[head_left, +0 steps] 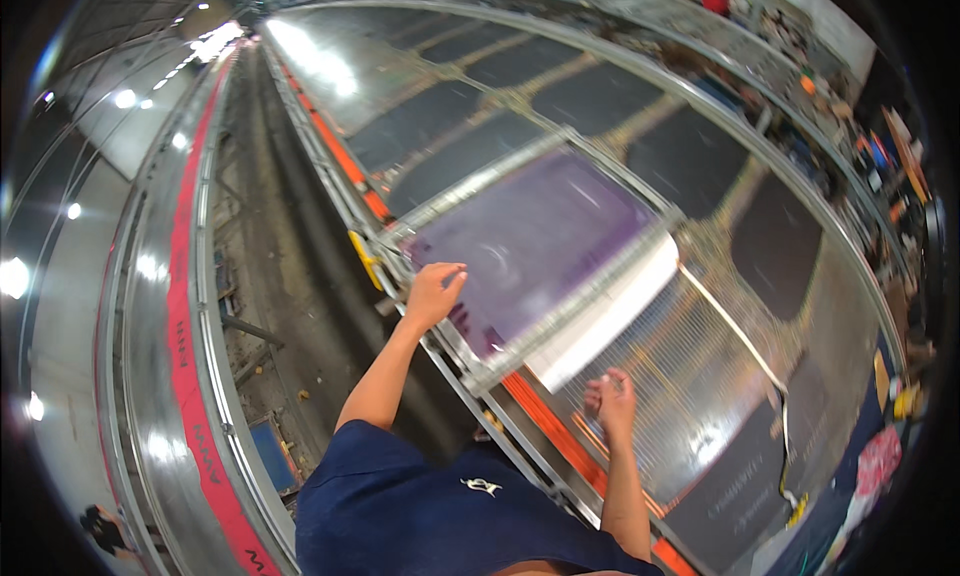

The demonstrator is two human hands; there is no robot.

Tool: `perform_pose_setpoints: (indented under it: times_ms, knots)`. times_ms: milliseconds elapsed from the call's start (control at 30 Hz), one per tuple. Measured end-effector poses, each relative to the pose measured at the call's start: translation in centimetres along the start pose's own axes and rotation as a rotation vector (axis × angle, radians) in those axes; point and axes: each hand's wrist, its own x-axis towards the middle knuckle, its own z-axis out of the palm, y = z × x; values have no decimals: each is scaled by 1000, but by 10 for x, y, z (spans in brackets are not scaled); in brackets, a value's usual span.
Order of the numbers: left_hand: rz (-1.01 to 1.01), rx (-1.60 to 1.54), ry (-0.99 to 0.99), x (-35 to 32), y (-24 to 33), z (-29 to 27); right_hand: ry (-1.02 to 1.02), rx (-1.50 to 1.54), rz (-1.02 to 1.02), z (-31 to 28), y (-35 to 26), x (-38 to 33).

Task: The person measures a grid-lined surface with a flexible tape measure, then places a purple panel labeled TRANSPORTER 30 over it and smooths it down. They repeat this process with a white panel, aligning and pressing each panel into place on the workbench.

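Note:
A screen-printing frame with purple mesh lies on the long table in front of me. My left hand is over the frame's near left corner, fingers loosely bent and nothing visible in them. Whether it touches the frame I cannot tell. To the right, my right hand hovers above the table by a white sheet that sticks out from under the frame. Its fingers are half curled and a little apart, with no object seen between them. A clear panel with fine lines lies beside this hand.
Dark fabric pieces lie in rows along the table. An orange rail runs down its near side. A pale strip crosses the surface at right. Left of an aisle stands another long table with a red band.

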Motion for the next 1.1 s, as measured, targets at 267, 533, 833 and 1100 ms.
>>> perform_pose_setpoints:
  times_ms: [267,533,833,1100]
  knots:
    - [-195,508,-191,141,-179,-10,218,549,-46,169,36,56]
    - [-150,43,-529,167,-144,-12,526,-130,-99,147,-33,38]
    - [-157,-641,-542,4,54,101,983,-1069,-237,-69,-127,-53]
    - [-55,-443,-519,-112,136,160,1126,-1053,-342,-213,-63,-142]
